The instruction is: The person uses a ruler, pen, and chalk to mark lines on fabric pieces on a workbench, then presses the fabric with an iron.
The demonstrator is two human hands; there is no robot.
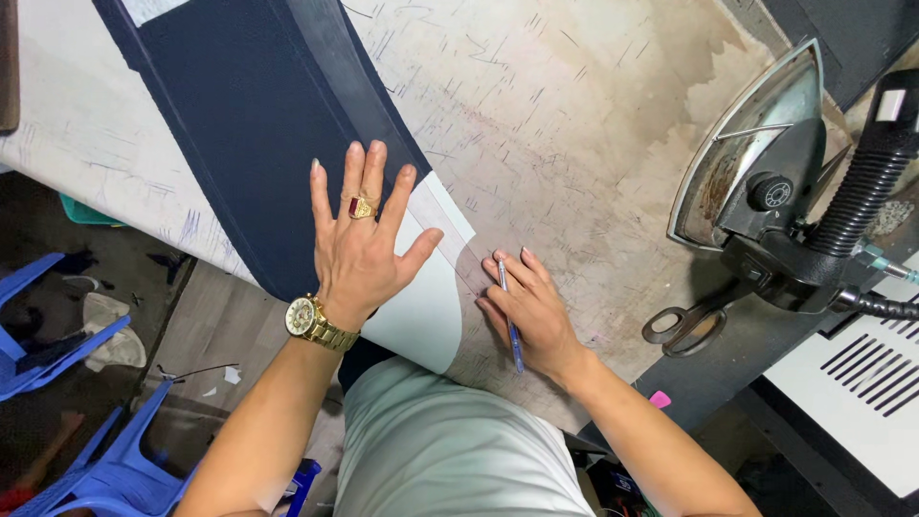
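A worn, stained counter [593, 124] covered in short pen marks is seen from above, with a person's two bare hands at its near edge. The left hand [362, 239] is laid flat with fingers spread, pressing down on a long piece of dark navy fabric [249, 124] that runs diagonally from the upper left toward the person; nothing is gripped by it. A gold ring with a red stone [361, 207] is worn on one finger and a gold wristwatch [308, 318] on the wrist. A white template with a curved lower edge [421, 306] is seen under the thumb side of that hand, jutting out from beneath the fabric's end and hanging slightly past the counter's edge. Just to the right, the right hand [531, 316] is closed around a blue pen [509, 321], whose tip is held against the counter just beside the template's straight edge. Well apart to the right, a metal steam iron [756, 163] is tipped on its side with its soleplate turned outward, a black ribbed hose [866, 182] attached, and black-handled scissors [689, 325] are lying just below it. Blue plastic chairs [96, 460] are visible on the floor at lower left, and the person's pale grey-green garment [440, 450] is seen at the bottom
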